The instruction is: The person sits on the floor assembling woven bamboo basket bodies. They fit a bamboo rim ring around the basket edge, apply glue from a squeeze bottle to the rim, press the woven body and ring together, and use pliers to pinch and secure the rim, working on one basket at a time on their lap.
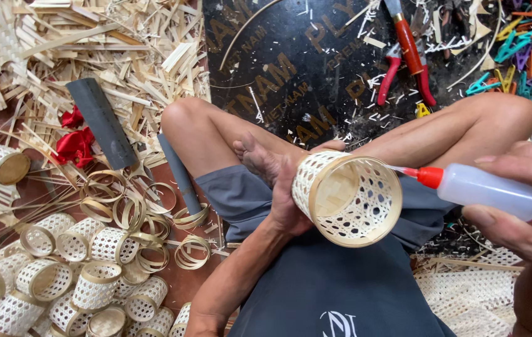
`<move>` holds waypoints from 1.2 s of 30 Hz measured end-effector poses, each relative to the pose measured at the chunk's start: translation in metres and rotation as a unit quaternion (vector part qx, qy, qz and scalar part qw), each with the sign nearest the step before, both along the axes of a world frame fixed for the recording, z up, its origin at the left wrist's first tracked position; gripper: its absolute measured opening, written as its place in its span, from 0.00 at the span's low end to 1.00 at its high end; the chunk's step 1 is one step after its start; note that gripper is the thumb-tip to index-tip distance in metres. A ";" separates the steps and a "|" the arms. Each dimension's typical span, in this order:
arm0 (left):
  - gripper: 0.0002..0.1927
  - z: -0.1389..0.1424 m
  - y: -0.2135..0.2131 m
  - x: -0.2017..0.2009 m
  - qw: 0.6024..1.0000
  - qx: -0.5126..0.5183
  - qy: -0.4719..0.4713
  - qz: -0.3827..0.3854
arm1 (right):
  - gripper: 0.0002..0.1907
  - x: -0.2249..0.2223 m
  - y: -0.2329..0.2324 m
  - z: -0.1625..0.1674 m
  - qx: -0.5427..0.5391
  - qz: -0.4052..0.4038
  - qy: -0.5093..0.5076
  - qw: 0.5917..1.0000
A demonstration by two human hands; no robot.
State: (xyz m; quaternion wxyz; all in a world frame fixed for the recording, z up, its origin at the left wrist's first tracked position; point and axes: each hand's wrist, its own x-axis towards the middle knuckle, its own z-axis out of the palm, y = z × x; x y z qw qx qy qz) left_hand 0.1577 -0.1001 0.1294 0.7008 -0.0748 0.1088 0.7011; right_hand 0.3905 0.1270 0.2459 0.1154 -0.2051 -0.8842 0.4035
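A small woven bamboo basket [347, 198], cylinder-shaped with an open lattice wall and a plaited bottom, is held on its side over the person's lap, its open mouth turned up toward the viewer. The left hand [284, 203] has its grip closed around the basket's far side, fingers wrapped behind the weave. The right hand [522, 206] has its grip closed on a clear squeeze bottle [490, 190] with a red nozzle [425, 176], whose thin tip touches the basket's rim on its right side.

The person sits cross-legged on the floor in grey shorts, one bare foot [259, 159] tucked just behind the basket. Beyond the knees lies a dark board [291, 68] dusted with pale shavings, and on it, toward its far right edge, red-handled pliers [406, 56]. Coloured clips [528, 56] are scattered at the board's far right corner.

On the floor to the left, a heap of finished woven baskets [72, 284] sits near the lower left corner, with loose bamboo rings [135, 209] just beyond them. Further left lie a grey tube [100, 122], a red ribbon [73, 145] beside it, and a thick litter of bamboo strips [110, 43]. A sheet of woven lattice [472, 296] lies at the lower right.
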 end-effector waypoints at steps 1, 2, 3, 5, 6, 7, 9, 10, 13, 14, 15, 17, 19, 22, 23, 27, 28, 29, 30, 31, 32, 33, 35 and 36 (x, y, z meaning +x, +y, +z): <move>0.48 0.001 -0.001 -0.001 1.000 -0.006 0.010 0.004 | 0.29 0.001 0.000 -0.001 0.003 0.004 0.005 1.000; 0.48 0.002 -0.001 -0.001 1.000 -0.012 0.020 0.008 | 0.28 0.001 -0.001 0.000 0.006 0.008 0.011 1.000; 0.47 0.003 -0.001 -0.001 0.999 -0.019 0.030 0.012 | 0.28 0.000 0.001 0.000 0.006 0.007 0.026 1.000; 0.48 0.004 -0.001 -0.001 0.999 -0.018 0.037 0.009 | 0.27 -0.002 0.000 0.006 0.011 0.006 0.014 1.000; 0.48 0.004 -0.001 -0.001 0.999 -0.018 0.041 0.008 | 0.27 -0.004 0.001 0.010 0.016 0.006 -0.014 1.000; 0.48 0.004 -0.001 -0.002 0.999 -0.018 0.045 0.007 | 0.26 -0.006 0.000 0.013 0.021 0.003 -0.040 0.999; 0.49 0.003 -0.002 -0.001 0.998 -0.021 0.054 0.004 | 0.25 -0.010 -0.001 0.020 0.028 -0.002 -0.092 0.995; 0.50 0.003 -0.002 -0.001 0.998 -0.024 0.056 0.005 | 0.24 -0.012 -0.002 0.022 0.032 -0.006 -0.117 0.993; 0.51 0.001 -0.004 0.000 0.998 -0.029 0.064 0.007 | 0.24 -0.016 -0.002 0.029 0.034 0.000 -0.178 0.983; 0.51 0.001 -0.005 0.000 0.997 -0.031 0.068 0.009 | 0.24 -0.017 -0.002 0.030 0.037 0.000 -0.204 0.978; 0.51 0.000 -0.005 0.000 0.997 -0.032 0.073 0.012 | 0.24 -0.018 -0.001 0.031 0.040 0.000 -0.229 0.973; 0.51 -0.001 -0.005 0.001 0.996 -0.035 0.078 0.016 | 0.24 -0.017 0.000 0.031 0.040 -0.002 -0.265 0.963; 0.52 -0.001 -0.005 0.001 0.996 -0.030 0.083 0.027 | 0.23 -0.014 -0.002 0.028 0.035 -0.003 -0.261 0.965; 0.54 0.001 -0.005 -0.001 0.993 -0.014 0.104 0.059 | 0.24 -0.004 -0.007 0.020 0.044 -0.003 -0.158 0.986; 0.54 0.002 -0.005 -0.002 0.990 -0.013 0.118 0.075 | 0.25 -0.001 -0.011 0.015 0.018 -0.020 -0.084 0.996; 0.56 0.010 -0.005 -0.014 0.974 0.007 0.191 0.124 | 0.27 0.012 -0.024 -0.001 -0.018 -0.041 0.096 0.994; 0.56 0.011 -0.005 -0.016 0.970 0.005 0.203 0.133 | 0.27 0.014 -0.025 -0.003 -0.012 -0.029 0.104 0.994; 0.56 0.013 -0.006 -0.017 0.967 0.002 0.214 0.140 | 0.27 0.016 -0.026 -0.004 -0.007 -0.017 0.111 0.994; 0.56 0.015 -0.007 -0.018 0.963 -0.002 0.224 0.147 | 0.27 0.018 -0.027 -0.003 -0.005 0.003 0.112 0.994; 0.57 0.017 -0.007 -0.018 0.962 -0.010 0.226 0.150 | 0.28 0.019 -0.028 -0.002 -0.002 0.021 0.112 0.993; 0.58 0.018 -0.008 -0.018 0.961 -0.017 0.228 0.154 | 0.28 0.019 -0.029 0.000 -0.010 0.016 0.090 0.996; 0.58 0.018 -0.008 -0.018 0.960 -0.024 0.230 0.157 | 0.28 0.019 -0.031 0.003 -0.018 0.010 0.067 0.998; 0.59 0.019 -0.009 -0.017 0.956 -0.034 0.238 0.168 | 0.29 0.016 -0.034 0.006 -0.019 0.011 0.070 0.997; 0.60 0.019 -0.009 -0.017 0.953 -0.038 0.243 0.175 | 0.29 0.013 -0.035 0.006 -0.011 0.018 0.097 0.995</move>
